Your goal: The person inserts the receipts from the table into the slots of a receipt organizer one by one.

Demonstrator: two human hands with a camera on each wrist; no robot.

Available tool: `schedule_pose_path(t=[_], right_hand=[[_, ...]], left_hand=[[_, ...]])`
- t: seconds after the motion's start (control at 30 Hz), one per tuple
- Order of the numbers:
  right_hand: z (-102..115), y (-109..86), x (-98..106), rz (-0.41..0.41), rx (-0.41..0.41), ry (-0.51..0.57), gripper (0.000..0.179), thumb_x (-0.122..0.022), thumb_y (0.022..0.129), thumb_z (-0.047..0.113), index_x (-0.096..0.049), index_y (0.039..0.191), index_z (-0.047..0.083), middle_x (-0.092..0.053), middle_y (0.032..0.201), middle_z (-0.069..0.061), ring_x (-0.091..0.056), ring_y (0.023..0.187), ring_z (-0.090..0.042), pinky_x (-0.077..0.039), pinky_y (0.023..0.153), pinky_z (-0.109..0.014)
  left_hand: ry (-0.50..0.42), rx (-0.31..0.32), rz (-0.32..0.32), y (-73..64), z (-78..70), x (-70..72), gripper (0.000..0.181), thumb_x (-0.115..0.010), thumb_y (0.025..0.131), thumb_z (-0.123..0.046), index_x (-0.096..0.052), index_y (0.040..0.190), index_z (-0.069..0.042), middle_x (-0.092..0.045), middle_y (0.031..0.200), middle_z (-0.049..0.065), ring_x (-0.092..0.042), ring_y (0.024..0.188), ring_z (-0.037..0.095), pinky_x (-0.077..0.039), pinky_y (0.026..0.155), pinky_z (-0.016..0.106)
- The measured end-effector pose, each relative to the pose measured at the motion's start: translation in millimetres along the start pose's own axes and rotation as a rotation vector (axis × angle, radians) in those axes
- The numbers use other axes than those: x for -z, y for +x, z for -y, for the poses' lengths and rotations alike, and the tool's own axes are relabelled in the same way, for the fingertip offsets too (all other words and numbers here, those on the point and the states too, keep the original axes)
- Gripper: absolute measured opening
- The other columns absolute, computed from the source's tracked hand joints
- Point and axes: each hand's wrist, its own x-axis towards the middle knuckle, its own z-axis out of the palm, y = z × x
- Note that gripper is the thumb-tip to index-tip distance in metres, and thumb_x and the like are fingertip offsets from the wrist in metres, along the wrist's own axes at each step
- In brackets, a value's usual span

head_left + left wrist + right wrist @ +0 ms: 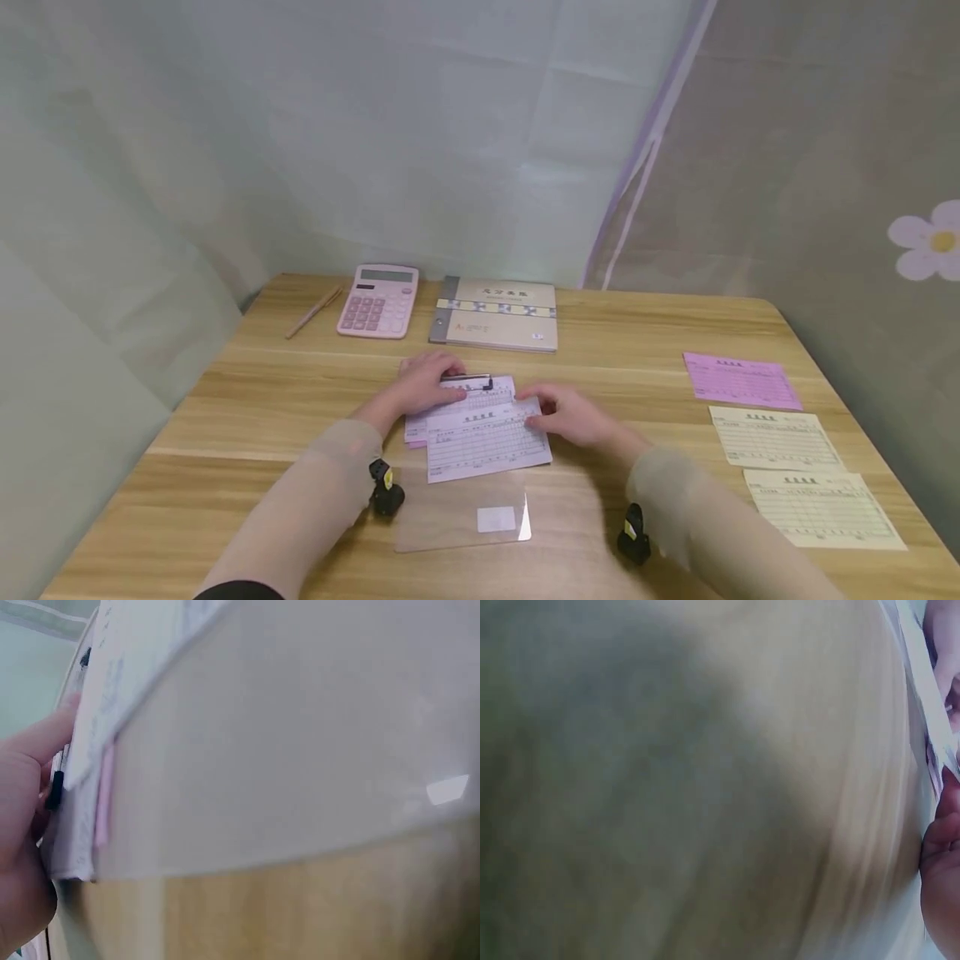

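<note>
A clear clipboard [450,529] lies flat near the middle of the table, its metal clip [468,379] at the far end. White printed slips [442,408] with a pink edge beneath rest under that clip. My left hand [427,383] grips the clip end, thumb over the slips; the left wrist view shows the clip's black tip [55,790] beside the palm. Over the clipboard's middle, my right hand [566,412] pinches the right edge of another white printed slip [487,446], which overlaps the clipped ones at a tilt. The right wrist view catches its fingers [945,825] only partly.
At the back are a pen [313,312], a pink calculator [377,302] and a ledger book [495,317]. Along the right side lie a pink slip [742,382] and two pale yellow slips [776,439]. A curtain [450,150] hangs behind the table.
</note>
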Motion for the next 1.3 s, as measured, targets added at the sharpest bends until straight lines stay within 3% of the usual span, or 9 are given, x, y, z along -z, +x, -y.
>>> schedule_pose_path(t=[0.27,0.53,0.63,0.77,1.0,1.3], right_hand=[[5,-0.6,-8,-0.088,-0.019,-0.026,0.016,-0.059,0.089,0.005,-0.069,0.101,0.010,-0.064,0.103,-0.004,-0.055,0.090,-0.017,-0.045,0.080,-0.033],[5,0.1,-10,-0.100,-0.034,-0.048,0.017,-0.062,0.089,0.012,-0.068,0.105,0.012,-0.063,0.107,-0.003,-0.054,0.093,-0.017,-0.043,0.083,-0.036],[6,0.6,-11,-0.081,-0.043,-0.043,0.024,-0.065,0.087,0.014,-0.066,0.111,0.011,-0.063,0.108,-0.005,-0.056,0.094,-0.017,-0.045,0.084,-0.036],[7,1.2,-13,-0.054,-0.049,-0.025,0.030,-0.066,0.085,0.013,-0.063,0.115,0.010,-0.062,0.107,-0.005,-0.058,0.092,-0.017,-0.046,0.082,-0.035],[9,3.2,-18,-0.063,-0.044,-0.030,0.018,-0.061,0.088,0.008,-0.066,0.104,0.015,-0.062,0.102,-0.001,-0.056,0.090,-0.017,-0.045,0.080,-0.035],[12,5.2,-20,-0.086,-0.081,-0.021,0.017,-0.058,0.090,0.008,-0.067,0.102,0.016,-0.062,0.106,-0.003,-0.057,0.092,-0.017,-0.047,0.079,-0.033]], left_hand=[[0.035,0.005,0.025,3.1,-6.9,7.4,0.036,-0.072,0.077,-0.036,-0.062,0.107,-0.018,-0.057,0.104,-0.004,-0.049,0.101,0.018,-0.027,0.088,0.043],[0.121,0.027,0.094,10.9,-15.3,17.0,0.041,-0.077,0.071,-0.033,-0.063,0.107,-0.019,-0.060,0.100,-0.006,-0.051,0.096,0.018,-0.028,0.086,0.042],[0.106,0.043,0.108,12.9,-17.1,17.1,0.037,-0.078,0.072,-0.032,-0.063,0.104,-0.019,-0.060,0.095,-0.008,-0.051,0.091,0.016,-0.028,0.085,0.042],[0.044,0.066,0.090,11.3,-15.7,14.0,0.034,-0.078,0.073,-0.029,-0.062,0.102,-0.019,-0.059,0.093,-0.007,-0.052,0.091,0.015,-0.028,0.089,0.044],[-0.071,0.101,0.029,4.9,-10.5,5.1,0.036,-0.076,0.074,-0.029,-0.062,0.106,-0.019,-0.061,0.102,-0.005,-0.052,0.099,0.019,-0.031,0.090,0.044],[-0.081,0.154,-0.021,1.6,-6.5,-4.2,0.037,-0.072,0.078,-0.038,-0.062,0.110,-0.024,-0.057,0.109,-0.003,-0.045,0.103,0.022,-0.026,0.089,0.046]])
